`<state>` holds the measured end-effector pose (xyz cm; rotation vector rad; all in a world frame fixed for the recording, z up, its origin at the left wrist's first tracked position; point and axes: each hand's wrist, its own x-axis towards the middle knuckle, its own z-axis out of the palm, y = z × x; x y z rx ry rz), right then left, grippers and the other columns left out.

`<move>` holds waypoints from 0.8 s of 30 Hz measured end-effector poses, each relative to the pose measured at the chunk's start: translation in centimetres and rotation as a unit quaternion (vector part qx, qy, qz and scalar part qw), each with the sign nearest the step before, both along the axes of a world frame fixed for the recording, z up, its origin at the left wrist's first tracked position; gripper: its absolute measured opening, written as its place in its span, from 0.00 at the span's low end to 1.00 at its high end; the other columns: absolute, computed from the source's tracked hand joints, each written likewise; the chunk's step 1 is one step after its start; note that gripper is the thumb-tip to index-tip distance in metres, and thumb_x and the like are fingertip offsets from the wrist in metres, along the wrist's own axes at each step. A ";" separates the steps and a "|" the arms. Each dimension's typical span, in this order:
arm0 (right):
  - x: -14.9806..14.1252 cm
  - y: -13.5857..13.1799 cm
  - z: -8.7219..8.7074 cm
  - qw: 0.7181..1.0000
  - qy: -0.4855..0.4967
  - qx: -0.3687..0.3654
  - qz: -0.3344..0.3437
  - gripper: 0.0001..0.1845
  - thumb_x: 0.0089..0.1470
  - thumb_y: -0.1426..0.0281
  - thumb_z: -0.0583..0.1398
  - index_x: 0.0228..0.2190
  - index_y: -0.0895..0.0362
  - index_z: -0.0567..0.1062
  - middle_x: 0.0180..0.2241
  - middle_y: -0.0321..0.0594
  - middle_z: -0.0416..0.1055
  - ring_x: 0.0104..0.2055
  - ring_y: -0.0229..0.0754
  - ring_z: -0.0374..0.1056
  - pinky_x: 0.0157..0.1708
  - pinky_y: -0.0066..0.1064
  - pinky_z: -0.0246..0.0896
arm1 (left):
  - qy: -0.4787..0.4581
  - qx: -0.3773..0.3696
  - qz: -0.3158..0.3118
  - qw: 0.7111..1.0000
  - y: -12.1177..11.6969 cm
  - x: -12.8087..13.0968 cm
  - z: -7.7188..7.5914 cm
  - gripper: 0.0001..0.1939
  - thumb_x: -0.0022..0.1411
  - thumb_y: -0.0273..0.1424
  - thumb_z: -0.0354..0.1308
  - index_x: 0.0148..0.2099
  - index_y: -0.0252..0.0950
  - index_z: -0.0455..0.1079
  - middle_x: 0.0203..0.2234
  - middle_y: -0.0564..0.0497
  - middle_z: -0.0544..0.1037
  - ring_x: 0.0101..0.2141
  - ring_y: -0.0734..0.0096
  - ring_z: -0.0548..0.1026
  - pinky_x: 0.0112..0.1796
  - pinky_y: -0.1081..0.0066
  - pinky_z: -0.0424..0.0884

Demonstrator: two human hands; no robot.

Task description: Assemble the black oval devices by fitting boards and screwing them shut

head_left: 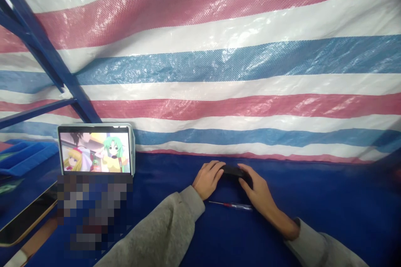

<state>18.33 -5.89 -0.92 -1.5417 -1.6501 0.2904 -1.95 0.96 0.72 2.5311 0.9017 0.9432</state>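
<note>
A black, smoothly curved object (232,171) is held low over the blue tabletop, or resting on it; its exact kind is not clear. My left hand (209,178) has its fingers bent over the object's left end. At the other end, my right hand (257,188) grips it with thumb and fingers on either side. Both hands cover parts of it. Just in front of it, between my wrists, a thin screwdriver (232,206) with a red and clear handle lies on the table, touched by neither hand.
At the left stands a tablet (96,150) showing a cartoon. Near it are a phone (29,215) and blue trays (33,156). A blue metal frame (46,46) slants down at the left. A striped plastic sheet (219,64) hangs behind the blue table (328,208).
</note>
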 end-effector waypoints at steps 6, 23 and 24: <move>-0.2 0.0 0.9 0.999 0.008 -0.049 -0.017 0.20 0.57 0.57 0.54 0.46 0.55 0.71 0.43 0.43 0.76 0.45 0.48 0.72 0.47 0.42 0.65 | 0.035 0.036 -0.023 0.998 -0.3 -0.1 0.3 0.21 0.69 0.38 0.50 0.62 0.42 0.59 0.58 0.45 0.64 0.56 0.60 0.64 0.55 0.58 0.63; -0.4 -2.8 6.4 0.903 -0.331 -0.198 0.191 0.08 0.44 0.71 0.63 0.31 0.52 0.74 0.36 0.39 0.73 0.33 0.44 0.71 0.30 0.32 0.59 | 0.044 0.035 -0.051 0.997 0.1 0.1 -0.2 0.18 0.69 0.36 0.49 0.60 0.43 0.63 0.53 0.46 0.70 0.52 0.62 0.68 0.52 0.58 0.64; -0.4 -2.8 6.2 0.901 -0.331 -0.200 0.194 0.08 0.44 0.72 0.63 0.30 0.52 0.74 0.35 0.39 0.73 0.33 0.44 0.71 0.30 0.32 0.59 | 0.043 0.035 -0.049 0.997 0.2 0.1 -0.3 0.18 0.69 0.36 0.49 0.60 0.43 0.63 0.53 0.46 0.70 0.52 0.62 0.68 0.52 0.58 0.64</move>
